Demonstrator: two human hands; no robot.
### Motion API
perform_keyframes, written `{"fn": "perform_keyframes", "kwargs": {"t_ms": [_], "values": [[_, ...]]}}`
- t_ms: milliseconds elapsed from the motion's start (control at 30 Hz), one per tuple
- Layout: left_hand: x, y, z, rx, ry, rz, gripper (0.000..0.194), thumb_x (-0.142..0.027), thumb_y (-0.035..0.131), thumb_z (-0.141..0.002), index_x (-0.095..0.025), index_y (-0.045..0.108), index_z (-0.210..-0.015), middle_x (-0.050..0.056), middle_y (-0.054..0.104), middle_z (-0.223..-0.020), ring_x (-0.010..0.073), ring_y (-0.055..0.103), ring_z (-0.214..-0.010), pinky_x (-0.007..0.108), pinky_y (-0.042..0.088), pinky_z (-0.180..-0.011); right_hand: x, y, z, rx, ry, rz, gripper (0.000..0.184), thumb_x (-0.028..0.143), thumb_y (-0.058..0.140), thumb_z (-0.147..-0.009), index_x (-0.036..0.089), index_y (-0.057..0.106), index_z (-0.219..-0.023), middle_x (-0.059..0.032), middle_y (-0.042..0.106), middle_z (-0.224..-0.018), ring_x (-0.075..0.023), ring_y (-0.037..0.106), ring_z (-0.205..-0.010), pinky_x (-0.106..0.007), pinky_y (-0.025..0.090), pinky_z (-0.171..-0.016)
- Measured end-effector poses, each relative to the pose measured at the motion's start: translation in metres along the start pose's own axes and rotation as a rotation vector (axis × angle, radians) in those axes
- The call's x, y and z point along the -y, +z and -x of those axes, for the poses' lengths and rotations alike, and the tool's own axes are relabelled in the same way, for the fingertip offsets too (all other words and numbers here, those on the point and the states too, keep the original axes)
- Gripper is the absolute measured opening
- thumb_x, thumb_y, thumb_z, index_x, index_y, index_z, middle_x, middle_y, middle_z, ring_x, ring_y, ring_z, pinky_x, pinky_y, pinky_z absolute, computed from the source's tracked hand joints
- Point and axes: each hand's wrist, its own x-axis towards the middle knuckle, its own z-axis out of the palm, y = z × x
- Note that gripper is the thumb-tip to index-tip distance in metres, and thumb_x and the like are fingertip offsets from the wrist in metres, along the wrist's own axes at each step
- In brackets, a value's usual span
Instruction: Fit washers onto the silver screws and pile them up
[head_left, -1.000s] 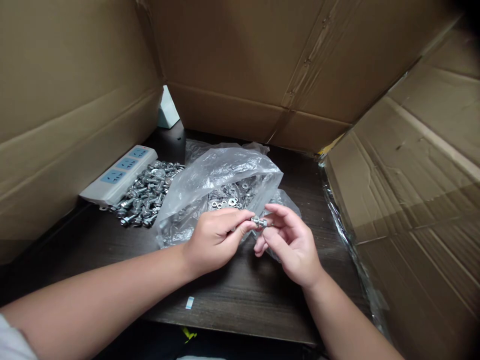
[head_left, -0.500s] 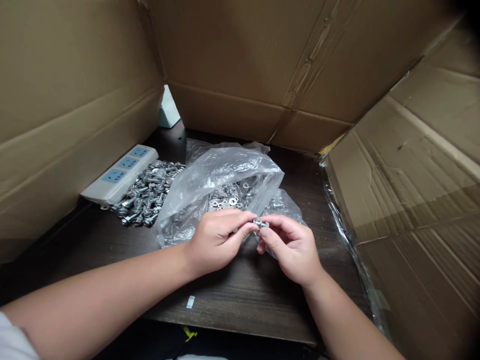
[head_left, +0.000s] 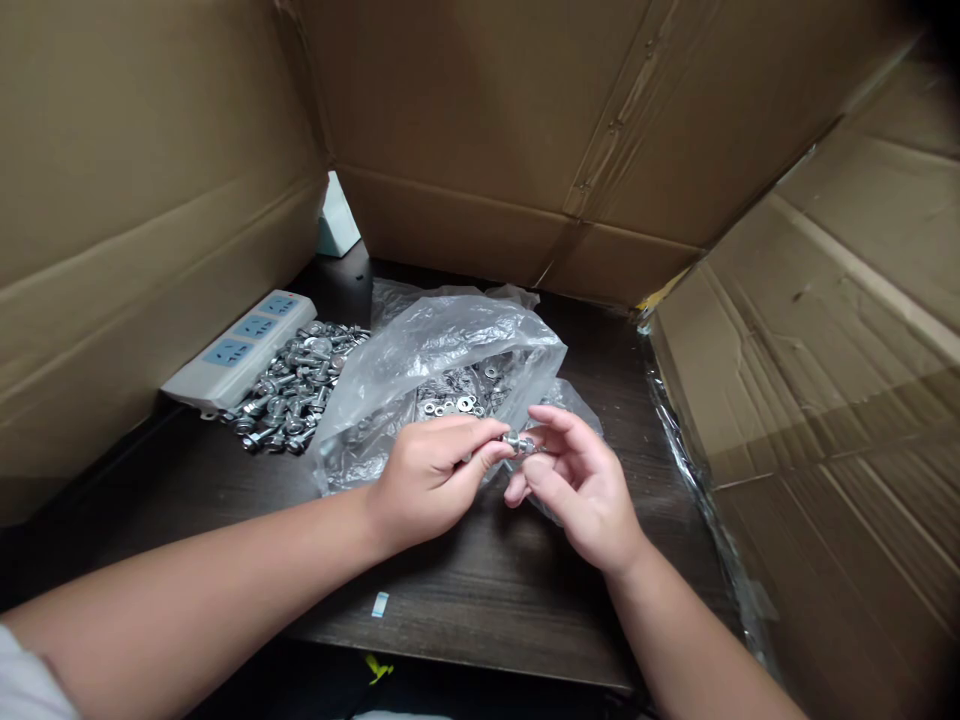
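Between thumb and forefinger, my left hand [head_left: 431,475] pinches a small silver bolt [head_left: 518,441], held sideways above the front of an open plastic bag. A nut or washers seem to sit on its shank, too small to tell which. My right hand [head_left: 589,492] is at the bolt's other end, its thumb and fingers apart around the tip; whether a finger touches it I cannot tell. Behind my hands, loose washers [head_left: 465,404] lie inside the clear plastic bag [head_left: 450,330].
To the left, a heap of bolts [head_left: 300,385] rests against a white power strip [head_left: 238,345]. Cardboard walls [head_left: 480,130] enclose the dark wooden table [head_left: 480,610] on three sides. A small white-and-blue slip [head_left: 380,604] lies near the front edge.
My right hand's fingers have opened away from the bolt, the forefinger lifting. My left hand keeps its pinch in nearly the same place.
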Motion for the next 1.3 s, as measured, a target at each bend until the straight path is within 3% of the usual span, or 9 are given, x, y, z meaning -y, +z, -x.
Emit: {"fn": "perform_keyframes", "kwargs": {"t_ms": [167, 300, 467, 533, 633, 767, 900, 1000, 1300], "values": [[-0.0011, -0.0004, 0.0002, 0.001, -0.015, 0.002, 0.011, -0.016, 0.062, -0.086, -0.015, 0.071, -0.092, 0.005, 0.073, -0.073, 0.0115, 0.066, -0.061, 0.020, 0.052, -0.061, -0.0008, 0.0010, 0.0011, -0.011, -0.048, 0.044, 0.043, 0.022, 0.071, -0.081, 0.026, 0.054, -0.120, -0.0039, 0.061, -0.100, -0.0122, 0.066, -0.062, -0.030, 0.059, -0.060], [-0.0015, 0.0000, 0.0000, 0.016, -0.013, 0.004, 0.011, -0.015, 0.062, -0.086, -0.014, 0.071, -0.092, 0.004, 0.072, -0.072, 0.0112, 0.065, -0.061, 0.020, 0.052, -0.061, -0.0027, 0.0004, 0.0012, -0.015, -0.062, 0.112, 0.020, 0.020, 0.066, -0.085, 0.021, 0.064, -0.106, -0.0021, 0.067, -0.081, -0.0131, 0.066, -0.059, -0.027, 0.057, -0.058], [-0.0011, -0.0002, 0.0003, 0.008, 0.018, -0.013, 0.010, -0.014, 0.061, -0.086, -0.013, 0.070, -0.091, 0.004, 0.072, -0.072, 0.0112, 0.066, -0.062, 0.019, 0.052, -0.061, 0.0010, -0.0012, 0.0000, -0.009, -0.060, 0.172, 0.014, 0.026, 0.064, -0.088, 0.018, 0.069, -0.099, -0.0012, 0.067, -0.071, -0.0128, 0.065, -0.054, -0.025, 0.054, -0.055], [-0.0010, -0.0003, 0.0007, 0.009, 0.038, -0.015, 0.010, -0.013, 0.062, -0.086, -0.012, 0.070, -0.091, 0.005, 0.072, -0.071, 0.0114, 0.066, -0.062, 0.019, 0.052, -0.060, 0.0013, -0.0024, -0.0012, 0.022, -0.043, 0.211, 0.017, 0.031, 0.061, -0.091, 0.016, 0.069, -0.090, -0.0020, 0.066, -0.067, -0.0129, 0.064, -0.054, -0.025, 0.053, -0.055], [-0.0012, -0.0001, 0.0012, 0.022, 0.050, -0.013, 0.010, -0.013, 0.062, -0.085, -0.011, 0.070, -0.092, 0.005, 0.072, -0.072, 0.0116, 0.067, -0.061, 0.019, 0.052, -0.060, -0.0020, -0.0043, -0.0027, 0.050, 0.045, 0.217, 0.038, 0.041, 0.051, -0.095, 0.013, 0.066, -0.074, -0.0039, 0.064, -0.058, -0.0135, 0.063, -0.051, -0.025, 0.052, -0.054], [-0.0019, -0.0002, 0.0006, 0.020, 0.031, -0.007, 0.011, -0.013, 0.062, -0.085, -0.011, 0.070, -0.092, 0.006, 0.072, -0.071, 0.0112, 0.065, -0.060, 0.019, 0.051, -0.059, -0.0075, -0.0046, -0.0028, 0.014, 0.136, 0.049, 0.044, 0.050, 0.042, -0.097, 0.014, 0.065, -0.091, -0.0042, 0.065, -0.062, -0.0156, 0.066, -0.054, -0.028, 0.055, -0.054], [-0.0019, -0.0007, -0.0004, -0.010, 0.002, -0.025, 0.010, -0.014, 0.063, -0.085, -0.012, 0.071, -0.092, 0.005, 0.072, -0.071, 0.0115, 0.066, -0.061, 0.020, 0.052, -0.061, -0.0049, -0.0026, -0.0012, -0.040, 0.020, -0.002, 0.031, 0.036, 0.064, -0.088, 0.021, 0.059, -0.115, -0.0023, 0.066, -0.082, -0.0146, 0.069, -0.060, -0.028, 0.058, -0.057], [-0.0014, -0.0005, -0.0004, -0.025, -0.004, -0.038, 0.010, -0.016, 0.063, -0.085, -0.012, 0.071, -0.091, 0.005, 0.073, -0.073, 0.0121, 0.067, -0.063, 0.020, 0.053, -0.062, -0.0015, -0.0008, -0.0001, -0.052, -0.057, -0.035, 0.036, 0.023, 0.073, -0.080, 0.025, 0.060, -0.114, -0.0029, 0.063, -0.097, -0.0133, 0.069, -0.061, -0.028, 0.058, -0.058], [-0.0015, 0.0001, 0.0000, -0.001, -0.005, -0.012, 0.010, -0.014, 0.063, -0.085, -0.012, 0.071, -0.091, 0.005, 0.072, -0.072, 0.0111, 0.065, -0.061, 0.019, 0.051, -0.060, -0.0034, -0.0003, -0.0001, -0.057, -0.052, 0.024, 0.017, 0.016, 0.071, -0.081, 0.021, 0.070, -0.098, -0.0005, 0.067, -0.075, -0.0109, 0.065, -0.055, -0.023, 0.055, -0.054]]}}
